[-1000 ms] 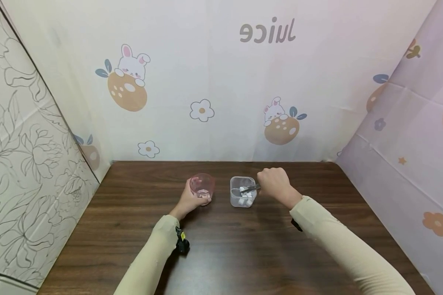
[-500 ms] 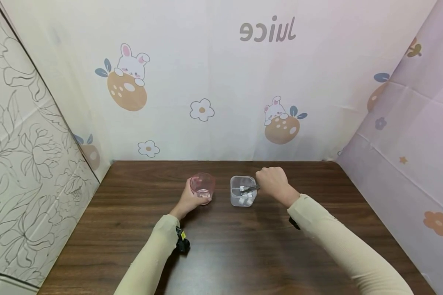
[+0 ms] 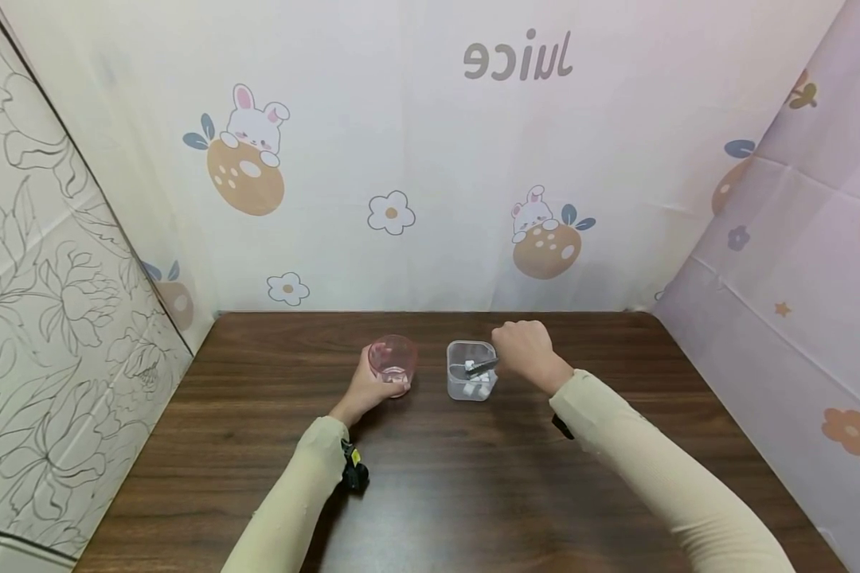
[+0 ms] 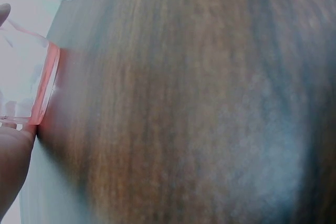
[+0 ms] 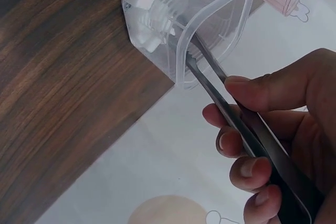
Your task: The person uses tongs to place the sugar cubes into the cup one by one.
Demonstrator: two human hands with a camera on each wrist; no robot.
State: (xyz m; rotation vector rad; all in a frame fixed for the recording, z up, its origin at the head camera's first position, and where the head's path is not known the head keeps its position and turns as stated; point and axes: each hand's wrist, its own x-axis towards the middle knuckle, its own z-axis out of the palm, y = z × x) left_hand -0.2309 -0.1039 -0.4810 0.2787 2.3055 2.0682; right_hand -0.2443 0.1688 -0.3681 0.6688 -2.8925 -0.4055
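Note:
My left hand [image 3: 367, 387] holds a clear pink-tinted cup [image 3: 392, 350] that stands on the table, fingers round its side. In the left wrist view only the lower part of the cup [image 4: 44, 85] shows at the left edge. My right hand [image 3: 523, 350] grips dark metal tongs [image 5: 249, 135], thumb on one arm and fingers on the other. The tips of the tongs reach inside a clear square plastic box [image 3: 459, 390]. White cubes [image 5: 152, 14], several of them, lie in the bottom of this box. Whether the tips touch a cube cannot be told.
Both things stand on a dark wood-grain table [image 3: 430, 477], the box just right of the cup. A printed curtain [image 3: 430, 263] rises behind the table's far edge, and further panels stand at left and right.
My right hand has shifted slightly left with the tongs, whose tips stay in the box. The left hand and the cup have kept their place.

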